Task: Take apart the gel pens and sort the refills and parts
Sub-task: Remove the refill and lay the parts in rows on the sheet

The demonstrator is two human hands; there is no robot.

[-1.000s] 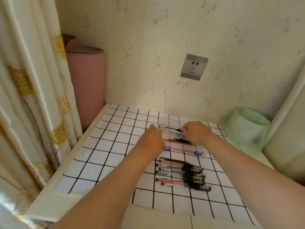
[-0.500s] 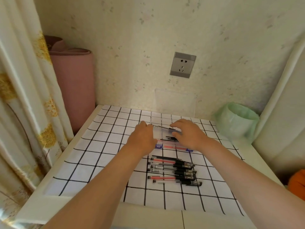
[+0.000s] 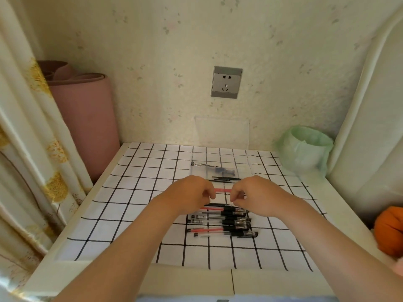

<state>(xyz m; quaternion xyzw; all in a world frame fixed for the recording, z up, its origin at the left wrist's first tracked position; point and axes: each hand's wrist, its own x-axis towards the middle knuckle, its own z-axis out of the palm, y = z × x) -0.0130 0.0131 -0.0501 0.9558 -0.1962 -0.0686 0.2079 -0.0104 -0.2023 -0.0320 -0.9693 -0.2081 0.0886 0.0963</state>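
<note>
Fingers curl inward on your left hand (image 3: 190, 194) and right hand (image 3: 256, 194) at frame centre. Whether either pinches anything is unclear. Just below them lie gel pens (image 3: 222, 224).

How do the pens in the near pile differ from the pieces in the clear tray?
The gel pens are whole, with black caps on; the pieces are thin loose refills and small parts. The gel pens lie bare on the checked cloth; the pieces lie inside the clear tray. Both lie crosswise.
</note>
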